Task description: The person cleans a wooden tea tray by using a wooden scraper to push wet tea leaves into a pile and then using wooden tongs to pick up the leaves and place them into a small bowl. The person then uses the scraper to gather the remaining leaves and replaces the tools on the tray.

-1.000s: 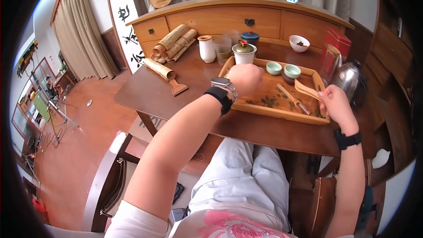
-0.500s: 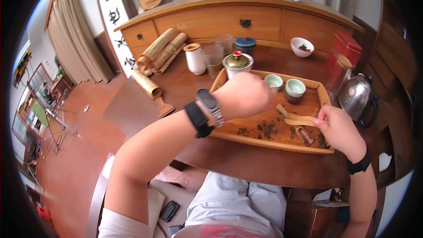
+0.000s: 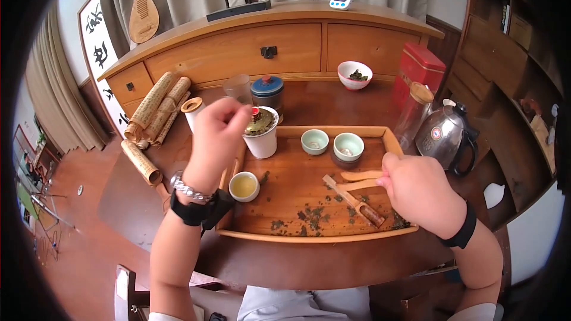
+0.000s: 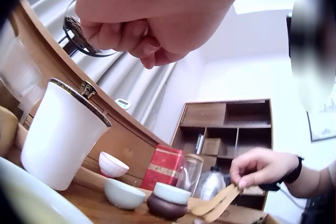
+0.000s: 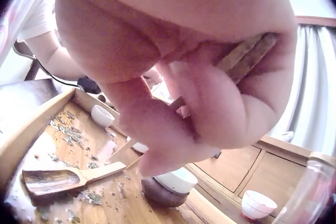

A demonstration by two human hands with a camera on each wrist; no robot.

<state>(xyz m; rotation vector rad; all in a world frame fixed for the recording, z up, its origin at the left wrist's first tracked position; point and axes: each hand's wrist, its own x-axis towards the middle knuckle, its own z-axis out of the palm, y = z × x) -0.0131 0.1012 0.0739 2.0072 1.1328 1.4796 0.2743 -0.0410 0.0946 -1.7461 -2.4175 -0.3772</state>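
Note:
My left hand (image 3: 217,134) is raised over the tray's left side, fingers curled into a fist with nothing visible in it. Beside it stands a white cup (image 3: 262,142) with a patterned lid and red knob. Below, a small cup (image 3: 253,197) holds yellow tea. My right hand (image 3: 425,199) grips wooden tea tongs (image 3: 364,184); their tips point left, spread slightly apart and just short of the right-hand green cup (image 3: 348,145), which sits in a dark holder. Another green cup (image 3: 314,142) stands to its left. A wooden tea scoop (image 3: 357,203) lies under the tongs.
The wooden tray (image 3: 321,239) has scattered tea leaves (image 3: 312,217). Right of it stand a steel kettle (image 3: 440,134), a glass jar (image 3: 412,119) and a red tin (image 3: 419,71). Behind are a bowl (image 3: 355,83) and a blue jar (image 3: 266,89); bamboo scrolls (image 3: 156,107) lie left.
My left hand has moved left and up, away from the green cups, and the cup of tea now shows. My right hand keeps hold of the tongs. The view has turned right.

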